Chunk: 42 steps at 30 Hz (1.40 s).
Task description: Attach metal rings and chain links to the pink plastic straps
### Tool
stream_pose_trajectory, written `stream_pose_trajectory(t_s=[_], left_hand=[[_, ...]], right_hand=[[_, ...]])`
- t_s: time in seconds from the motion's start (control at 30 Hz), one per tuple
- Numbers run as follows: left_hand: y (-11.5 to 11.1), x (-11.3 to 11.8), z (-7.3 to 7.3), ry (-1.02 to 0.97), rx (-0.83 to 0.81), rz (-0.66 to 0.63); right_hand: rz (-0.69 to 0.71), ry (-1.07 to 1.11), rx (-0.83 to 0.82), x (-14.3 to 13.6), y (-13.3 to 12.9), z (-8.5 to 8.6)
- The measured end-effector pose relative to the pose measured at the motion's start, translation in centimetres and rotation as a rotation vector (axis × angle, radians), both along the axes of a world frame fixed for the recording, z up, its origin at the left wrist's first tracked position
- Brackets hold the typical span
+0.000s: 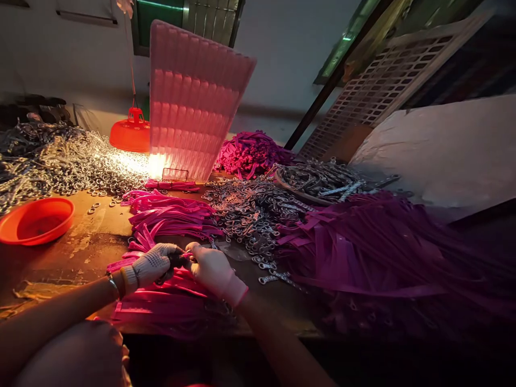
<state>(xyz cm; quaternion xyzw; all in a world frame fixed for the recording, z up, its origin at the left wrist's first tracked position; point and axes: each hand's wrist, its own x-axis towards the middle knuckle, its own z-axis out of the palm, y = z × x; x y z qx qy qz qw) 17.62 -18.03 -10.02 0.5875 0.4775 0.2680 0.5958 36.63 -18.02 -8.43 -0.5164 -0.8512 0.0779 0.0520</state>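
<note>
My left hand (157, 264), in a white glove with dark dots, is closed around the end of a magenta strap (187, 255). Its fingertips look dark, and I cannot tell whether a small metal part sits between them. Pressed up close from the other side, my right hand (215, 273) pinches the same strap end; its plain white glove has a pink cuff. Beneath both hands lies a layer of flat magenta straps (161, 309), with another bundle of straps (173, 215) just beyond. Silver chains with ring ends (258, 215) are heaped to the right.
A red lamp (129, 131) hangs low over a pile of metal rings and chains (72, 161). An orange bowl (36, 221) stands at left. Behind the straps rises a ribbed translucent panel (197, 102). A large magenta strap heap (363, 252) covers the right side.
</note>
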Motion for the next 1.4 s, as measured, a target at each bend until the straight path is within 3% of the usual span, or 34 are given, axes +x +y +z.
stream_pose_trajectory(t_s=[0.2,0.37,0.5,0.57,0.7,0.87,1.0,1.13,1.23,1.4], left_hand=[[-0.1,0.4,-0.1,0.048,-0.092,-0.014],[0.5,-0.5,1.4,0.234,-0.036,-0.107],[1.0,-1.0,1.9,0.152,0.015,0.069],[1.1,-1.0,1.5,0.0,-0.068,0.115],[1.0,-0.2,1.0,-0.231,-0.352,0.08],[1.4,1.3,1.2,-0.369,-0.521,0.072],[2.1,1.3,1.0,-0.49,-0.687,0.221],[2.2,0.5,0.5,-0.559,-0.772,0.221],[2.0,0.3,0.1,-0.585,-0.751,0.195],[1.7,0.6,0.2,-0.623,-0.638,0.172]], right_hand=[[0.103,-0.098,0.007,-0.8,-0.4,-0.8],[0.181,-0.117,0.024,-1.0,-0.6,-0.7],[0.221,-0.094,0.041,1.6,0.6,-0.1],[0.112,-0.034,0.036,4.1,2.1,-0.4],[-0.355,-0.028,-0.004,8.7,6.5,-3.2],[-0.575,-0.051,0.04,8.3,10.1,-8.0],[-0.637,0.025,0.045,7.4,10.5,-9.6],[-0.632,0.069,0.02,8.7,9.5,-9.8],[-0.573,0.084,0.008,8.8,8.8,-9.8],[-0.473,0.111,-0.047,6.8,8.7,-9.8]])
